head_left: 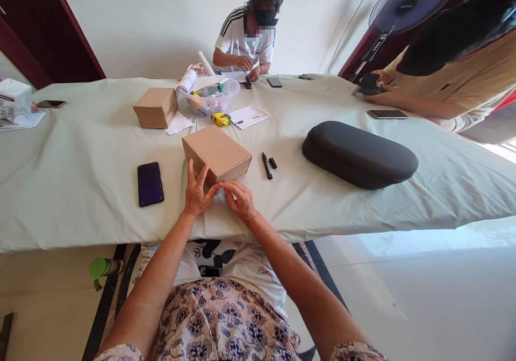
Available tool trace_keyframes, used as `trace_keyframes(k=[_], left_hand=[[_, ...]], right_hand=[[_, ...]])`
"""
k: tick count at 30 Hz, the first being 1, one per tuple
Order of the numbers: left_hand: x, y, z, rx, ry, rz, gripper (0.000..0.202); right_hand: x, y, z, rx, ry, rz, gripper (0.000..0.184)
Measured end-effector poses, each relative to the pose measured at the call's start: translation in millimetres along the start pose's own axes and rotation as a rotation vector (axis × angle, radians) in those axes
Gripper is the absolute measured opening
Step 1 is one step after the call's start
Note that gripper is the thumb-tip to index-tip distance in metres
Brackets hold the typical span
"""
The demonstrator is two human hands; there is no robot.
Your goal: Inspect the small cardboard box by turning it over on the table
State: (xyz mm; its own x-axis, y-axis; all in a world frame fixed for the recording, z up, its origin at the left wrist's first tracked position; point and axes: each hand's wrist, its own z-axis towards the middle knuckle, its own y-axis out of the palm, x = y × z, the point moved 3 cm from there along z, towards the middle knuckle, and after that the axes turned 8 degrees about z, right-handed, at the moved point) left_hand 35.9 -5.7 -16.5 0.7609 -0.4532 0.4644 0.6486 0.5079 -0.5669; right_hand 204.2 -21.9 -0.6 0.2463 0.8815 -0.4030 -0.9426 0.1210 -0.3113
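A closed brown cardboard box (217, 149) lies on the cloth-covered table in front of me, one corner pointing my way. My left hand (196, 193) grips its near left side, fingers spread along the wall and thumb reaching to the near corner. At that same corner my right hand (239, 199) has its fingers together in a pinch; whatever is between the fingertips is too small to make out. Just right of the box are an uncapped black marker (266, 166) and its cap (273, 163). A dark phone (150, 183) lies to the left.
Behind stand a second cardboard box (155, 107), a clear plastic basin (217, 103) of odds and ends, and a yellow tape measure (221, 119) beside paper (252, 117). A long black case (358, 154) lies right. One person sits opposite; another is at right, near a fan (411, 6).
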Motion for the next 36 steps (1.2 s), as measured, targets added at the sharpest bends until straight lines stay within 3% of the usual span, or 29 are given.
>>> trace_keyframes(k=[2, 4, 7, 11, 15, 19, 22, 26, 30, 36], left_hand=[[1.1, 0.6, 0.6, 0.011, 0.003, -0.008, 0.064], [2.4, 1.0, 1.0, 0.016, 0.011, -0.024, 0.062], [4.1, 0.4, 1.1, 0.011, 0.011, -0.033, 0.061], [5.7, -1.6, 1.1, -0.002, 0.010, -0.032, 0.060], [6.7, -2.9, 1.2, -0.015, 0.022, -0.034, 0.060], [6.9, -3.5, 1.3, -0.010, 0.012, -0.055, 0.059], [6.7, -3.8, 1.0, -0.018, 0.008, -0.075, 0.058], [5.9, -4.9, 0.8, -0.056, -0.011, -0.108, 0.059], [2.8, -5.5, 2.7, -0.078, -0.076, -0.188, 0.059], [-8.9, -3.2, 4.1, -0.033, -0.222, -0.254, 0.057]], right_hand=[[4.3, -5.1, -1.8, 0.089, 0.005, -0.081, 0.028], [13.0, -14.1, -5.3, 0.236, 0.100, -0.184, 0.030], [27.9, -26.4, -10.4, 0.371, 0.329, -0.277, 0.060], [35.3, -26.5, -6.3, 0.286, 0.467, -0.291, 0.100], [29.5, -12.4, 5.4, 0.185, 0.486, -0.279, 0.110], [24.9, -0.5, 12.1, 0.194, 0.560, -0.279, 0.105], [24.4, -0.3, 12.3, 0.256, 0.579, -0.270, 0.091], [32.6, -12.5, 10.8, 0.410, 0.590, -0.183, 0.067], [56.1, -29.4, 13.1, 0.538, 0.705, 0.047, 0.046], [76.0, -34.3, 10.4, 0.478, 0.741, 0.172, 0.036]])
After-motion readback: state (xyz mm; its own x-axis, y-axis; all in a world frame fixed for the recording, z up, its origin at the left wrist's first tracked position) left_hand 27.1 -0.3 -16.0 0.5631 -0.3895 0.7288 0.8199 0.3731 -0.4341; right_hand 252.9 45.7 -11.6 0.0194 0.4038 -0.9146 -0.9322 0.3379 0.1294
